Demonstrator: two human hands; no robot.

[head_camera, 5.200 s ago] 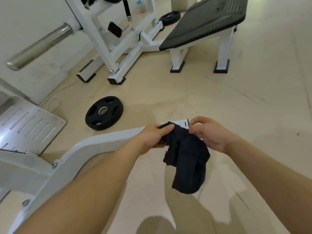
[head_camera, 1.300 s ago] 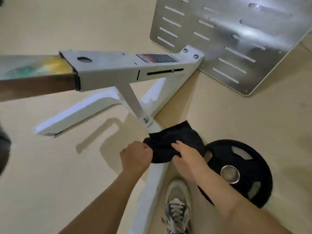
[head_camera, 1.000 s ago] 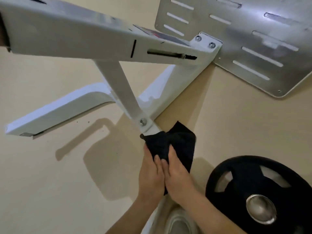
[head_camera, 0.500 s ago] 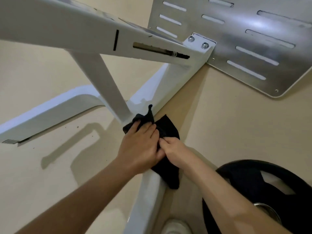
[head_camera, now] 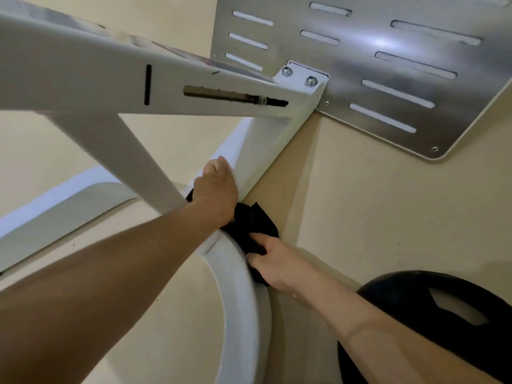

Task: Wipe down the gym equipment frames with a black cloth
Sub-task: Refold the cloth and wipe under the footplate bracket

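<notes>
Farther up than before, the left hand point(head_camera: 216, 189) lies flat on the white painted steel frame point(head_camera: 241, 314), palm over the crumpled black cloth point(head_camera: 255, 225), whose lower end the right hand point(head_camera: 277, 263) grips at the frame's joint.

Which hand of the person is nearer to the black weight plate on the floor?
Right. The right hand holds the black cloth close to the weight plate; the left hand lies farther off, on the white frame.
</notes>
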